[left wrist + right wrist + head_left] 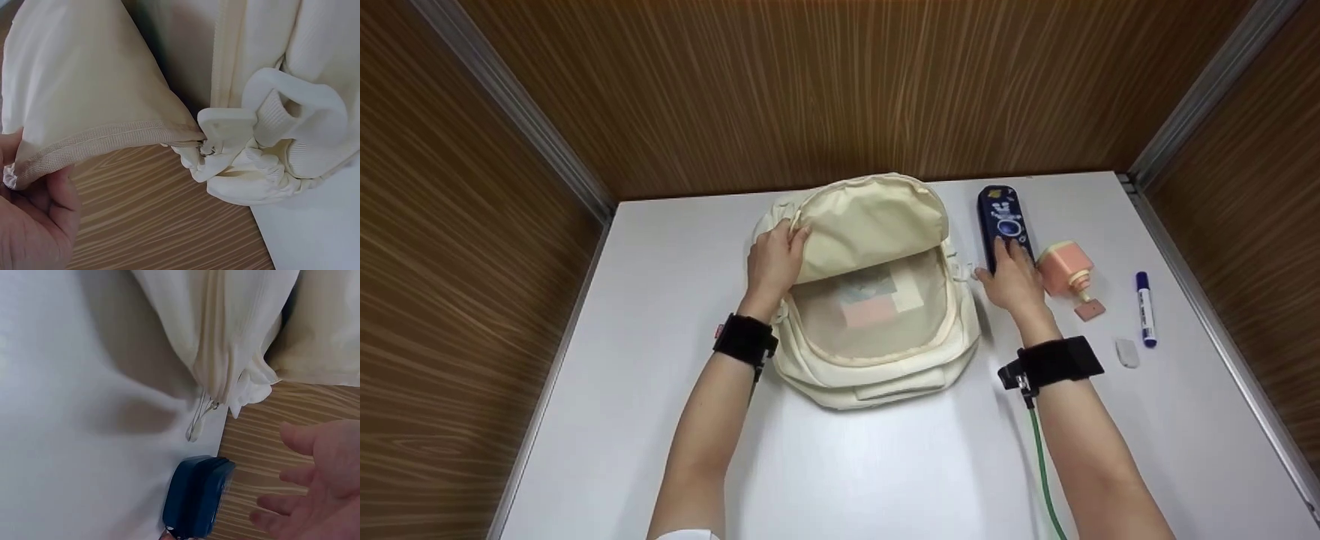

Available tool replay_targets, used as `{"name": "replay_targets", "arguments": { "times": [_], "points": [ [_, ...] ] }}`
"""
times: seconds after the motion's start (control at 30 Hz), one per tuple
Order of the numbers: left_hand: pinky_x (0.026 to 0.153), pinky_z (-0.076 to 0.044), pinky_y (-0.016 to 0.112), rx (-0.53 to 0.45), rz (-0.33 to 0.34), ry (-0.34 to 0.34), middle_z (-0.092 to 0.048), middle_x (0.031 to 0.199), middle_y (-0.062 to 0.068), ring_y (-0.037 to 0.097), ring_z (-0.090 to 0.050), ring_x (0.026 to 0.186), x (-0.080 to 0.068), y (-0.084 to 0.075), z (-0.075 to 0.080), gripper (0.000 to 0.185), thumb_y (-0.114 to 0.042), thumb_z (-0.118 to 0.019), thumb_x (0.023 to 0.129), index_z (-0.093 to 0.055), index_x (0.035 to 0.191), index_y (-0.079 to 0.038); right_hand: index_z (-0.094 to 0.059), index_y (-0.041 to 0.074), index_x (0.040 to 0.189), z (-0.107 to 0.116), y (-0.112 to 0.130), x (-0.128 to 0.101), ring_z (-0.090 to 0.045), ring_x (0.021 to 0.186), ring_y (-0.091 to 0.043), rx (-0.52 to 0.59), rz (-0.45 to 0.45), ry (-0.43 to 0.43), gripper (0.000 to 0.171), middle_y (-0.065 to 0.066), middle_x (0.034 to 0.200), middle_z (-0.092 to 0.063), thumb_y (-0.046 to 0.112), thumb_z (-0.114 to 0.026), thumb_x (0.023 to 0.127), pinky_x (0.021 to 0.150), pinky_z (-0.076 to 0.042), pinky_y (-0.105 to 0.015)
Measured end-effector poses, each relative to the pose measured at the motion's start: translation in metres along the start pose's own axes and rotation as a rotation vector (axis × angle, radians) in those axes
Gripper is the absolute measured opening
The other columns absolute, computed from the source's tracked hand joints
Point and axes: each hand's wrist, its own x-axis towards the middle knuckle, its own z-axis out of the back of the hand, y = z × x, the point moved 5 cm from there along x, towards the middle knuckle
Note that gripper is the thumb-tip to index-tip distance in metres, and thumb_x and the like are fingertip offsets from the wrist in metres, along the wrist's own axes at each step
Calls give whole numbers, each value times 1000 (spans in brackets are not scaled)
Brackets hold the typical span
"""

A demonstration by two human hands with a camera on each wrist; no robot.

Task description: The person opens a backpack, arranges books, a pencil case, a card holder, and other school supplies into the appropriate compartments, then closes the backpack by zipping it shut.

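A cream backpack (840,394) lies on the white table with its front flap (877,225) folded up. My left hand (774,262) pinches the flap's edge at the left, and the left wrist view shows the fabric edge (107,138) between thumb and fingers. Pink, white and grey flat shapes (868,311) show within the backpack's opening. To its right is a dark blue pencil case (997,214) with a printed space pattern. Over its near end is my right hand (1015,281), fingers extended and spread. The right wrist view shows the case's end (194,495) below those loose fingers.
Right of the pencil case is a pink and cream blocky object (1066,268) with a small square end. Farther right lie a blue-capped white marker (1144,309) and a small whitish eraser-like piece (1126,352). Wood-grain panels (840,90) stand around the table.
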Motion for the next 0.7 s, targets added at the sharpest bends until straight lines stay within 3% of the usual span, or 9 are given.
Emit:
{"name": "replay_targets", "arguments": {
  "times": [0.13,0.27,0.47,0.7],
  "points": [
    [53,-37,42,6,2,-8,-44,62,3,25,-45,59,1,1,-2,35,-36,-60,98,-52,77,-9,-17,-9,151,-7,-10,6,-7,142,-51,-26,-21,144,76,-38,153,-9,38,-50,101,110,-9,-67],
    [53,-37,42,4,2,5,-42,61,2,25,-46,59,-1,1,-4,36,-37,-59,99,-52,78,-9,-14,-12,150,-16,-18,3,-2,143,-51,-68,-44,211,79,-38,153,-5,40,-48,102,110,-7,-67],
    [53,-37,42,7,3,12,-39,61,1,26,-45,59,-3,3,-6,35,-37,-59,99,-54,80,-8,-22,-13,148,-16,-22,-8,-14,141,-52,-107,2,195,74,-38,152,-13,34,-52,100,108,-15,-68],
    [55,-42,45,15,3,29,-47,63,5,27,-50,61,-7,5,-9,36,-38,-58,99,-54,80,-7,-32,-12,145,-10,-23,-29,-27,134,-55,-125,37,182,69,-38,149,-22,31,-56,98,102,-28,-69]
  ]
}}
